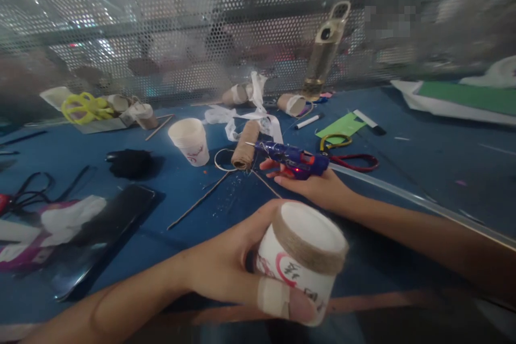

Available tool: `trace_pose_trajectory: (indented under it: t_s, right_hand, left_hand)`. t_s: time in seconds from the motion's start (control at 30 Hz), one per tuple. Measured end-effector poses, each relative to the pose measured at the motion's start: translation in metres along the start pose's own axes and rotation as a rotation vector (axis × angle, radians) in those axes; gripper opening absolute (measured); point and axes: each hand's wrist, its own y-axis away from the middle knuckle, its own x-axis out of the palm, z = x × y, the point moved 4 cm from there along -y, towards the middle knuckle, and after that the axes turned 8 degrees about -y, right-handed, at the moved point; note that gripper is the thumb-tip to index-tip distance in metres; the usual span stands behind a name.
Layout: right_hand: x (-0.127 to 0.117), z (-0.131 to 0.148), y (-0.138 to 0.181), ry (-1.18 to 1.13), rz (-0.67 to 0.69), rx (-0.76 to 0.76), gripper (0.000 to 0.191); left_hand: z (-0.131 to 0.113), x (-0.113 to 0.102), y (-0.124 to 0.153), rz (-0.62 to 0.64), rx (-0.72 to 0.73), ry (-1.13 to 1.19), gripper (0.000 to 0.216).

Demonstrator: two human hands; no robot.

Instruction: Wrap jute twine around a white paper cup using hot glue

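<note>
My left hand [234, 263] is wrapped around a white paper cup [294, 271], which it holds tilted near the table's front edge. Brown twine is wound in a band [308, 244] around one end of the cup, and a bandage is on my thumb. Farther forward, my right hand [310, 185] grips a blue hot glue gun [292, 158] with a small red light lit. A long clear glue stick [387, 187] runs out of its back, and its nozzle points left. Just beyond the nozzle lies a spool of brown twine [245, 148].
Stacked paper cups [188, 140] stand left of the spool. A phone [108, 231] and tissue packet [60, 226] lie at left. Yellow-handled scissors [86, 108] rest at the back left. Red-and-yellow-handled scissors [350, 158], green paper [342, 126] and a bottle [322, 59] are at right, before a perforated metal panel [161, 48].
</note>
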Motion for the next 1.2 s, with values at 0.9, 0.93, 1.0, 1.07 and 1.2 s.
trace_pose_trajectory:
  t_s: [0.9, 0.93, 1.0, 1.07, 1.2]
  right_hand:
    - [-0.045, 0.085, 0.03, 0.239, -0.385, -0.291, 0.017]
    - [-0.049, 0.085, 0.032, 0.278, -0.377, -0.283, 0.018]
    - [-0.054, 0.08, 0.033, 0.325, -0.344, -0.24, 0.024]
    - [-0.059, 0.069, 0.031, 0.323, -0.31, -0.177, 0.029]
    - [-0.064, 0.039, 0.024, 0.297, -0.278, -0.058, 0.024]
  left_hand:
    - [0.004, -0.012, 0.001, -0.082, 0.035, -0.023, 0.077]
    - [0.003, -0.013, 0.001, -0.12, 0.026, -0.035, 0.073]
    - [-0.001, -0.017, 0.001, -0.175, 0.04, -0.054, 0.068]
    - [-0.003, -0.019, 0.001, -0.207, 0.071, -0.073, 0.064]
    - [-0.007, -0.02, -0.003, -0.349, 0.071, -0.076, 0.06]
